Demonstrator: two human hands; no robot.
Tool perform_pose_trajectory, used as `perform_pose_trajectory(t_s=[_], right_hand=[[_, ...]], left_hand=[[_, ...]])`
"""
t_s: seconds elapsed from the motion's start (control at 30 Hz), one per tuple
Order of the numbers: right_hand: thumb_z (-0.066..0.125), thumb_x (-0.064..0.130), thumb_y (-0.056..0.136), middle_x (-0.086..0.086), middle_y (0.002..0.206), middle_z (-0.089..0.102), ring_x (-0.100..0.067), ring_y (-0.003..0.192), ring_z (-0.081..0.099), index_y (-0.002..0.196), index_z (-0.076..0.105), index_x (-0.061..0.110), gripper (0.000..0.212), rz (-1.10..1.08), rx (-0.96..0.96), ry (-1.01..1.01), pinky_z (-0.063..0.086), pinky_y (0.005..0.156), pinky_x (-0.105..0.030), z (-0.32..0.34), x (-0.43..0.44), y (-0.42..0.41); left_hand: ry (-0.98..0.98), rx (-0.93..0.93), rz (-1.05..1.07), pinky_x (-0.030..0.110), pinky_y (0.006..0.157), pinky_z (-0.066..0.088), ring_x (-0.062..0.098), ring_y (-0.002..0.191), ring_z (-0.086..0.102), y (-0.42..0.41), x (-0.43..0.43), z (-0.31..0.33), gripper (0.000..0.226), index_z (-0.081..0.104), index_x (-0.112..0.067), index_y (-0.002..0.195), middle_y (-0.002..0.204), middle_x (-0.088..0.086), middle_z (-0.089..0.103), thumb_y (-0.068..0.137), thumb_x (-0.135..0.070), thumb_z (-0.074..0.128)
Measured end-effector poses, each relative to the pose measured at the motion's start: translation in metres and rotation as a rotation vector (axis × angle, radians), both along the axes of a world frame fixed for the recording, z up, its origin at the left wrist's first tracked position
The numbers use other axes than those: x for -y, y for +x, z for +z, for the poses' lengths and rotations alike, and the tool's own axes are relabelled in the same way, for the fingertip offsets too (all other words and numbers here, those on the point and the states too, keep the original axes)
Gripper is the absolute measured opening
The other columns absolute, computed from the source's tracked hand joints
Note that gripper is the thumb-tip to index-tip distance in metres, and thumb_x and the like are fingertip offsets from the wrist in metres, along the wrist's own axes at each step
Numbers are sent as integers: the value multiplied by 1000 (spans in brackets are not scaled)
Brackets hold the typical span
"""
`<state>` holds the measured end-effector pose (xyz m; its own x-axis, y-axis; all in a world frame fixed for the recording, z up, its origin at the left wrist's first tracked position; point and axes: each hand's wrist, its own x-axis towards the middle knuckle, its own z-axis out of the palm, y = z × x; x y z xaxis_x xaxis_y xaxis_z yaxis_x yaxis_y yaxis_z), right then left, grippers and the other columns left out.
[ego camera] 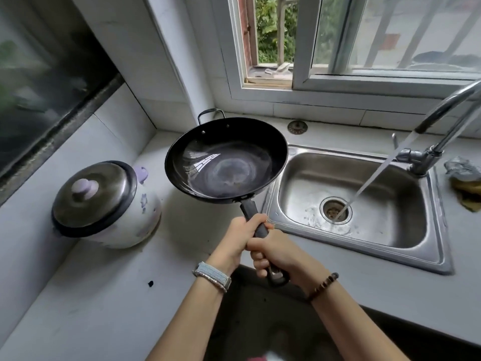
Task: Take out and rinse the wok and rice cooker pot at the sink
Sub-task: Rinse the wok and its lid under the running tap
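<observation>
pale blue-grey woven band (212, 276) on left wrist; dark brown beaded bracelet (323, 286) on right; forearms (187, 321) were bare.

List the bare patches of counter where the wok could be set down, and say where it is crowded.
Free: the wide counter in front of the rice cooker, out to the front edge; the gap between rice cooker and sink, under the wok. Crowded: right of the faucet, where scrubbers lie.
</observation>
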<state>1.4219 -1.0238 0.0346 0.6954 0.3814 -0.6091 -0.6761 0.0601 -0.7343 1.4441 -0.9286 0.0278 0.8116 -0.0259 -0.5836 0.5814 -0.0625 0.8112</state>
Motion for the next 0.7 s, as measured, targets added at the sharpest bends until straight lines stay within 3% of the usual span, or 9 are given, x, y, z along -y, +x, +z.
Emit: perform_pose_trajectory(t_s=[0.47,0.7], right_hand=[[42,-6,83,1,45,36,-9,34,33,87,35,14,21,17,-71,-19,36,37,-19,-28,-17,26],[45,-3,83,-1,46,38,-11,35,35,88,41,11,16,21,-50,-24,38,38,-21,-36,-21,26]], left_hand=[[-56,-73,-13,16,36,34,5,34,47,23,-18,-27,26,61,-12,69,50,-6,57,91,-25,59],[-66,-75,8,16,42,38,6,42,50,25,-22,-38,24,62,-11,70,55,-5,59,89,-26,61]])
